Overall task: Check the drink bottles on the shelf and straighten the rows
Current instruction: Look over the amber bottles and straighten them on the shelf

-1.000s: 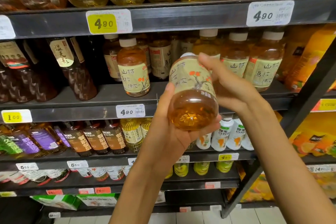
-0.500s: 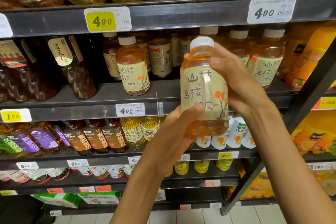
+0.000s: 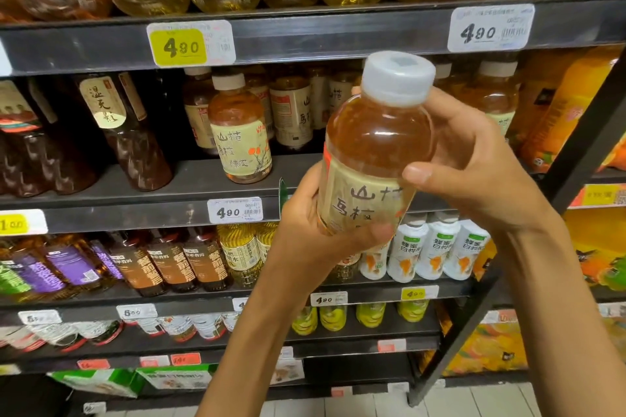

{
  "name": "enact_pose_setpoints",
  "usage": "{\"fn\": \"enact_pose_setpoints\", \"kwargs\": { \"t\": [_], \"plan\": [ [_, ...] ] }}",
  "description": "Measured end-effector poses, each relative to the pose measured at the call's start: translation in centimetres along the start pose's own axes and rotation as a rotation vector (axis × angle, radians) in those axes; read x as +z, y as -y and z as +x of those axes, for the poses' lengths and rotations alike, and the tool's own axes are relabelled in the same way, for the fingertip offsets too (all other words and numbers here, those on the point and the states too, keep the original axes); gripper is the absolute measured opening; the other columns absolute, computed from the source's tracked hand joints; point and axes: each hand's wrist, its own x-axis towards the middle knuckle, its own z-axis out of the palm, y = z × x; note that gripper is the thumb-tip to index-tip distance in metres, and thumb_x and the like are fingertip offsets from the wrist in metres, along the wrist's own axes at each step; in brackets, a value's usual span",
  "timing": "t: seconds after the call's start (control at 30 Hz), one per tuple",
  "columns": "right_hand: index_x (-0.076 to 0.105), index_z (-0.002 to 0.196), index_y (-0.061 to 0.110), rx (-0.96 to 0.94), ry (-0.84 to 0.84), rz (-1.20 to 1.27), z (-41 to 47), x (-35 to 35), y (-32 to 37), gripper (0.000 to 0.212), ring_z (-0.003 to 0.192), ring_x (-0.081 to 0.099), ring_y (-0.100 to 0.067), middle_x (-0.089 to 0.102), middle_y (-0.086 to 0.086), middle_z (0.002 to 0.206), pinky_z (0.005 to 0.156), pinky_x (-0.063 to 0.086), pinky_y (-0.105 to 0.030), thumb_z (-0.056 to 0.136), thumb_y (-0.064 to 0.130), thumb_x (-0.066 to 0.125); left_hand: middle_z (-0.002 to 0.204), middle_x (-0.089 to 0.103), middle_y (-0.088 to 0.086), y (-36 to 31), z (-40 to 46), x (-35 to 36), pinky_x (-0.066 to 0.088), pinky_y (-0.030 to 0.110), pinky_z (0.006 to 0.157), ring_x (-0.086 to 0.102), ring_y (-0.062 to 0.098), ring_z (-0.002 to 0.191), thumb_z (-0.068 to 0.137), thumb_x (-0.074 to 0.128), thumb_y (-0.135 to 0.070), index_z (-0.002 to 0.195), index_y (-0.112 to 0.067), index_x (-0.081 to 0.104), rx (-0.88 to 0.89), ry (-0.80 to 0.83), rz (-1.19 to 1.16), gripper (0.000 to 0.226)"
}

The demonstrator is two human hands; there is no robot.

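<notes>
Left hand: the left hand [image 3: 306, 230] gripped the lower part of the held bottle [image 3: 372, 159], palm under its left side, thumb lying across the bottom edge of the label.
Right hand: the right hand [image 3: 474, 166] clasped the same bottle from the right, thumb pressed on the front just above the label, fingers wrapped behind the shoulder.
Held bottle: amber drink, cream label with dark characters, white cap [image 3: 398, 78]; it was off the shelf, in front of the middle shelf [image 3: 189, 179], tilted with the cap leaning toward the camera.
Same-brand bottle: one matching bottle [image 3: 240, 139] stood upright near the front edge of the middle shelf, left of the hands, with more rows behind it.
Price tag: a white tag [image 3: 235, 210] reading 4.90 sat on the shelf rail just below that bottle.
Dark bottles: brown bottles [image 3: 128, 132] leaned at the left end of the middle shelf.
Lower shelf: small white bottles [image 3: 437, 247] stood in a row below the right wrist.
</notes>
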Motion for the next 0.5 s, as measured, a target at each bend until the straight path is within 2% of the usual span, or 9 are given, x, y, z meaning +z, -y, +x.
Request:
{"fn": "enact_pose_setpoints", "kwargs": {
  "t": [0.1, 0.17, 0.23, 0.3, 0.4, 0.43, 0.5],
  "plan": [
    [0.040, 0.135, 0.006, -0.032, 0.048, -0.016, -0.3, 0.1, 0.7, 0.078, 0.125, 0.052, -0.019, 0.057, 0.003, 0.129, 0.099, 0.045, -0.028, 0.067, 0.010, 0.077, 0.132, 0.058, 0.011, -0.1, 0.4, -0.3, 0.053, 0.032, 0.090, 0.060, 0.022, 0.119, 0.056, 0.087, -0.010, 0.131, -0.017, 0.049, 0.004, -0.025, 0.055, 0.085],
    [0.040, 0.135, 0.006, -0.029, 0.073, -0.020, -0.5, 0.2, 0.9, 0.081, 0.127, 0.051, -0.021, 0.056, 0.001, 0.130, 0.099, 0.045, -0.030, 0.066, 0.015, 0.081, 0.125, 0.064, 0.009, 0.0, 0.4, -0.5, 0.054, 0.032, 0.089, 0.062, 0.022, 0.115, 0.054, 0.088, -0.002, 0.126, -0.014, 0.052, 0.004, -0.036, 0.084, 0.082],
    [0.041, 0.135, 0.007, -0.029, 0.072, -0.032, -0.5, 0.2, 0.9, 0.078, 0.127, 0.051, -0.023, 0.056, -0.002, 0.131, 0.099, 0.045, -0.031, 0.066, 0.008, 0.077, 0.117, 0.069, 0.003, 0.0, 0.3, -0.6, 0.054, 0.027, 0.085, 0.065, 0.018, 0.110, 0.054, 0.086, 0.001, 0.121, -0.017, 0.055, 0.012, -0.034, 0.120, 0.075],
    [0.042, 0.135, 0.008, -0.038, 0.055, -0.038, -0.3, 0.1, 0.9, 0.075, 0.126, 0.052, -0.024, 0.056, -0.002, 0.130, 0.098, 0.046, -0.031, 0.067, 0.007, 0.073, 0.117, 0.069, -0.002, -0.2, 0.1, -0.7, 0.054, 0.026, 0.088, 0.064, 0.015, 0.111, 0.053, 0.089, -0.005, 0.121, -0.021, 0.056, 0.019, -0.037, 0.148, 0.077],
    [0.044, 0.134, 0.007, -0.040, 0.000, -0.039, 0.1, -0.2, 0.7, 0.068, 0.122, 0.056, -0.023, 0.058, -0.006, 0.128, 0.097, 0.047, -0.031, 0.071, 0.011, 0.070, 0.124, 0.065, -0.003, -0.7, -0.2, -0.5, 0.050, 0.037, 0.099, 0.061, 0.014, 0.117, 0.050, 0.088, -0.020, 0.130, -0.022, 0.053, 0.007, -0.060, 0.134, 0.088],
    [0.046, 0.133, 0.006, -0.025, -0.020, -0.024, 0.3, -0.2, 0.5, 0.066, 0.121, 0.057, -0.023, 0.059, -0.006, 0.126, 0.096, 0.047, -0.031, 0.072, 0.013, 0.069, 0.124, 0.066, -0.004, -0.8, -0.3, -0.4, 0.050, 0.036, 0.099, 0.061, 0.013, 0.116, 0.050, 0.087, -0.023, 0.129, -0.022, 0.054, -0.004, -0.064, 0.129, 0.087],
    [0.049, 0.131, 0.006, 0.034, -0.063, 0.027, 0.8, 0.0, 0.0, 0.066, 0.116, 0.059, -0.021, 0.062, -0.005, 0.123, 0.093, 0.048, -0.029, 0.071, 0.021, 0.072, 0.116, 0.070, -0.007, -0.8, -0.4, 0.0, 0.054, 0.027, 0.090, 0.065, 0.008, 0.108, 0.048, 0.084, -0.029, 0.121, -0.025, 0.058, -0.029, -0.072, 0.109, 0.078]
  ]
}}
